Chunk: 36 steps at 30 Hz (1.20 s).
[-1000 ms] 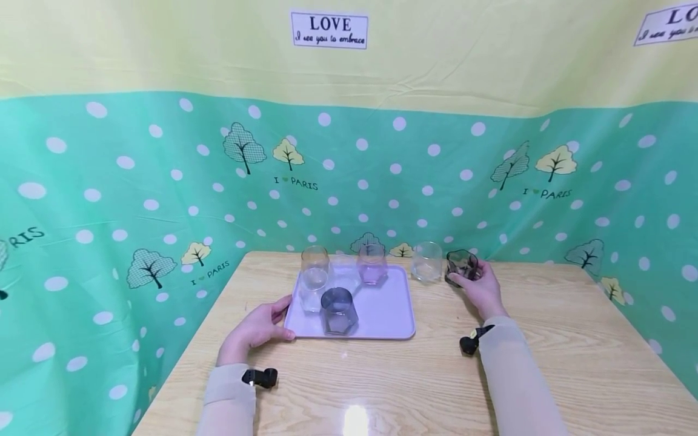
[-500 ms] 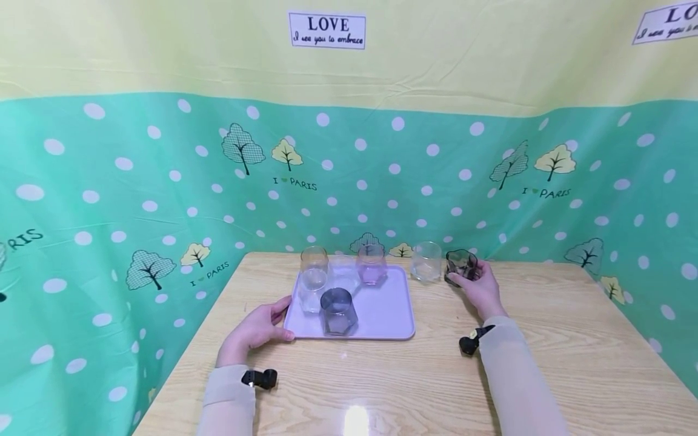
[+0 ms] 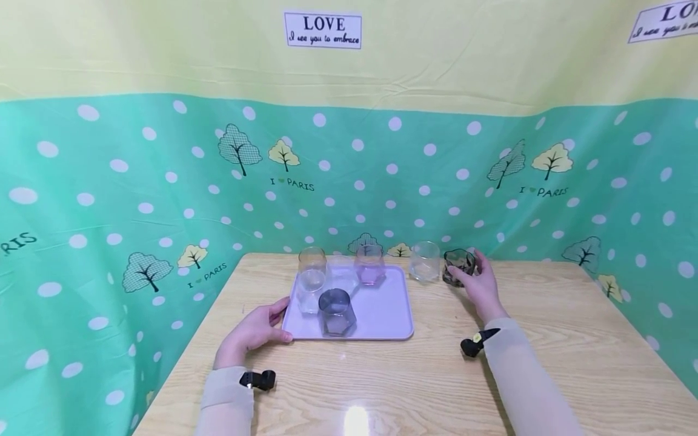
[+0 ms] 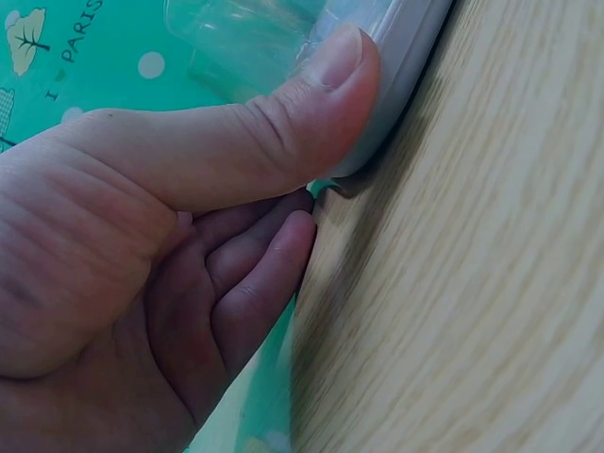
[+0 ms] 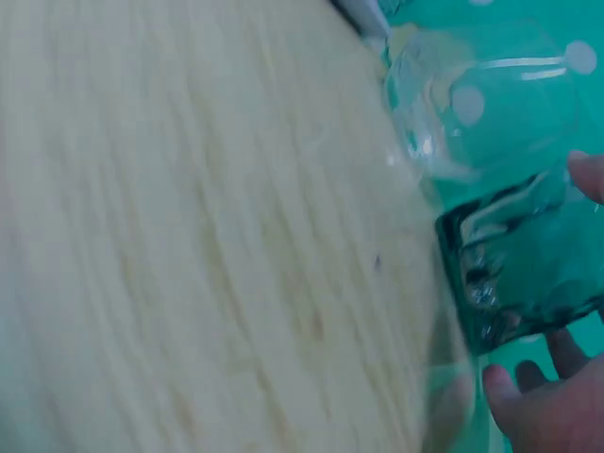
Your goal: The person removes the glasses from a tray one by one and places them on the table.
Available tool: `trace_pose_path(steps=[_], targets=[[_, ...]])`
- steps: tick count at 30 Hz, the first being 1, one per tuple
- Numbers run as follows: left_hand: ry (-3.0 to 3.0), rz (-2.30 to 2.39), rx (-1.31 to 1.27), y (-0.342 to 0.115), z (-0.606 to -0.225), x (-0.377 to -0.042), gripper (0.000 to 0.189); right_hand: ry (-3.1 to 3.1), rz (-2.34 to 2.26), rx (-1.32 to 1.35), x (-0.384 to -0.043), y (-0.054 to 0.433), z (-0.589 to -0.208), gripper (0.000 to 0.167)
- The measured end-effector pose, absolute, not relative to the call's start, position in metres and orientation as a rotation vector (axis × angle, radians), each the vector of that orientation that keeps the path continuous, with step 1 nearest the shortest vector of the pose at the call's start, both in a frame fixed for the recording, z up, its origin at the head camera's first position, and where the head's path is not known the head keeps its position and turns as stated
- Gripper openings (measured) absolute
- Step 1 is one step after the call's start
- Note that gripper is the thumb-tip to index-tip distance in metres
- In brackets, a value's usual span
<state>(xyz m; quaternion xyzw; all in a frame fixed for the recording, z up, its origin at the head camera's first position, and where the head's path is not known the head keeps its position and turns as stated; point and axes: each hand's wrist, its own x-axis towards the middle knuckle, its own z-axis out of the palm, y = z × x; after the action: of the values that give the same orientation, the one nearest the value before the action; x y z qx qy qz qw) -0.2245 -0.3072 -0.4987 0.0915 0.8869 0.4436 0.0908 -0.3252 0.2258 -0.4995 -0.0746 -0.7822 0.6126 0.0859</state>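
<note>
My left hand [image 3: 256,330] holds the left front corner of a lilac tray [image 3: 384,312]. In the left wrist view the thumb [image 4: 330,94] lies on the tray's rim, with the other fingers bent below it. At the back right of the table stands a dark faceted glass [image 3: 459,267]. My right hand [image 3: 482,287] is spread around it, thumb on the near side. The right wrist view shows a gap between the lower fingertips [image 5: 500,387] and the dark glass. Just left of it stands a clear glass [image 3: 425,263].
On the tray stand a grey glass [image 3: 336,315], a pink-tinted glass [image 3: 369,269], an amber-tinted glass [image 3: 312,259] and a clear glass [image 3: 308,300]. The wooden table [image 3: 414,387] ends at a green dotted curtain [image 3: 425,212] behind.
My right hand's fingers have spread away from the dark glass, which stays in place. The left hand and the tray have kept still. The head view has shifted slightly.
</note>
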Motion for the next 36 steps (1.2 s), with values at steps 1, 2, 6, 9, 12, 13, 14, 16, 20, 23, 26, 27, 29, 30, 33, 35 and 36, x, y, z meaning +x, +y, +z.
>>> trace_pose_path(steps=[1,2,6,9,12,13,14,16,20,23,26,27,29,30,33,35,36], targets=[[2.636,1.320,0.273,-0.307,-0.499,-0.224,0.104,-2.312,1.828,-0.218,-0.324,0.225,-0.498,0.103],[2.637,1.321,0.275,-0.307,-0.499,-0.224,0.104,-2.292,1.835,-0.217,-0.323,0.224,-0.496,0.102],[2.634,1.327,0.282,-0.308,-0.499,-0.224,0.104,-2.140,1.921,-0.269,-0.315,0.216,-0.489,0.096],[2.625,1.334,0.278,-0.308,-0.498,-0.224,0.104,-1.946,2.018,-0.327,-0.310,0.207,-0.483,0.088],[2.622,1.339,0.278,-0.307,-0.498,-0.224,0.104,-1.759,2.088,-0.345,-0.304,0.195,-0.479,0.080],[2.623,1.339,0.278,-0.307,-0.498,-0.224,0.104,-1.708,2.103,-0.337,-0.302,0.190,-0.478,0.078],[2.624,1.338,0.280,-0.307,-0.498,-0.224,0.104,-1.658,2.116,-0.326,-0.301,0.186,-0.477,0.076],[2.627,1.336,0.284,-0.307,-0.498,-0.224,0.104,-1.587,2.132,-0.306,-0.297,0.176,-0.476,0.072],[2.628,1.333,0.281,-0.307,-0.498,-0.224,0.104,-1.481,2.148,-0.279,-0.291,0.154,-0.474,0.063],[2.622,1.340,0.281,-0.306,-0.499,-0.224,0.104,-1.454,2.150,-0.254,-0.285,0.138,-0.473,0.056],[2.618,1.346,0.293,-0.306,-0.499,-0.225,0.103,-1.478,2.154,-0.216,-0.279,0.123,-0.472,0.053],[2.617,1.345,0.291,-0.305,-0.499,-0.225,0.103,-1.487,2.161,-0.207,-0.277,0.118,-0.472,0.053],[2.618,1.342,0.298,-0.305,-0.500,-0.226,0.103,-1.507,2.183,-0.191,-0.273,0.109,-0.474,0.052],[2.624,1.336,0.304,-0.305,-0.500,-0.226,0.104,-1.517,2.196,-0.187,-0.272,0.105,-0.474,0.052],[2.616,1.348,0.281,-0.305,-0.500,-0.226,0.104,-1.543,2.236,-0.154,-0.269,0.090,-0.478,0.052],[2.614,1.354,0.278,-0.305,-0.500,-0.226,0.103,-1.575,2.261,-0.122,-0.267,0.079,-0.482,0.052],[2.616,1.352,0.286,-0.306,-0.500,-0.226,0.103,-1.604,2.271,-0.106,-0.266,0.074,-0.483,0.053]])
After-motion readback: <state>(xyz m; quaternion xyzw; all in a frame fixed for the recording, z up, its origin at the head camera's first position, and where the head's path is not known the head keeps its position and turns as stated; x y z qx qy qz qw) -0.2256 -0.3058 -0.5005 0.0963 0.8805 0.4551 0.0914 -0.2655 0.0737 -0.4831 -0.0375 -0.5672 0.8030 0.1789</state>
